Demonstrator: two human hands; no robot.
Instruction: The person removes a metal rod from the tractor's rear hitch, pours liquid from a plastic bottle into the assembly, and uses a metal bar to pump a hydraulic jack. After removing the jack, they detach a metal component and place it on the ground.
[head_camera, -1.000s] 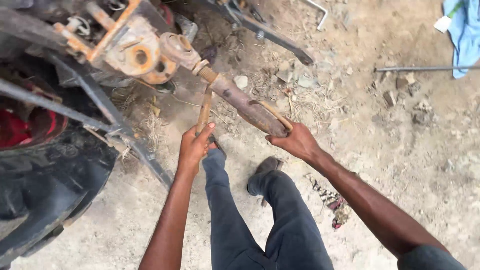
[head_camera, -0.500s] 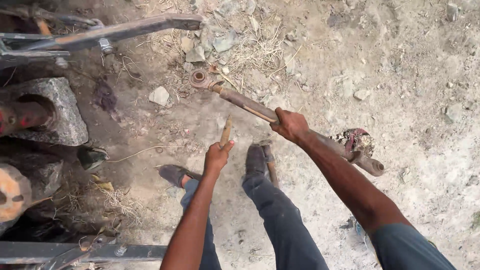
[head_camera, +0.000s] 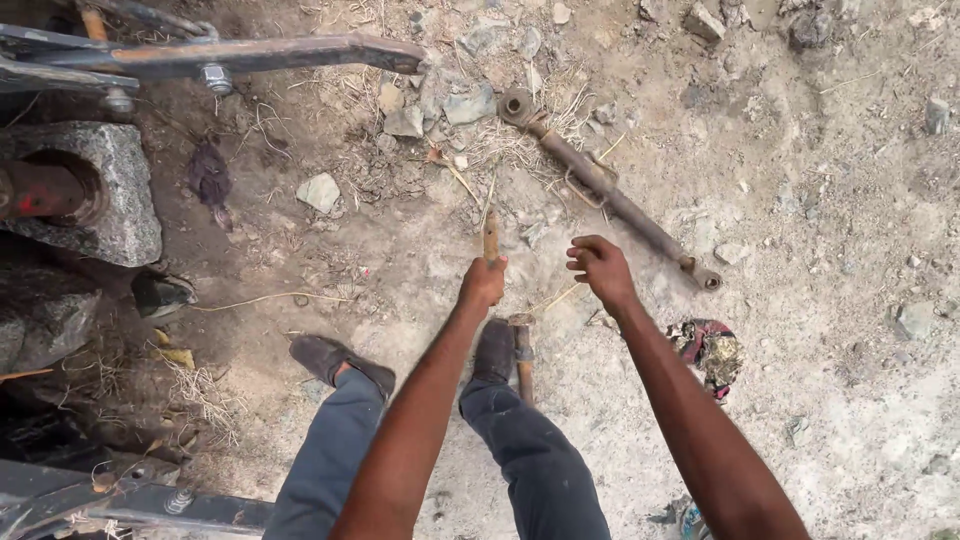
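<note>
Fingers (head_camera: 487, 272) of the left hand (head_camera: 483, 283) were clenched round the lower end of a short rusty rod (head_camera: 491, 237), which stood roughly upright out of the fist. The right hand (head_camera: 600, 268) hung beside it with its fingers loosely curled and grasping nothing. Just beyond that hand, on the dirt ground (head_camera: 820, 200), lay the long rusty link bar (head_camera: 608, 192). Its long axis ran on a slant, from a ringed end (head_camera: 515, 105) up and to the left, away from the person, down to a smaller eye end (head_camera: 705, 278) close to the right of the right hand. The right hand was plainly the nearer one to the bar. A hammer (head_camera: 522, 352) lay by the right shoe (head_camera: 494, 350), and a crumpled rag (head_camera: 710, 348) sat under the right forearm.
</note>
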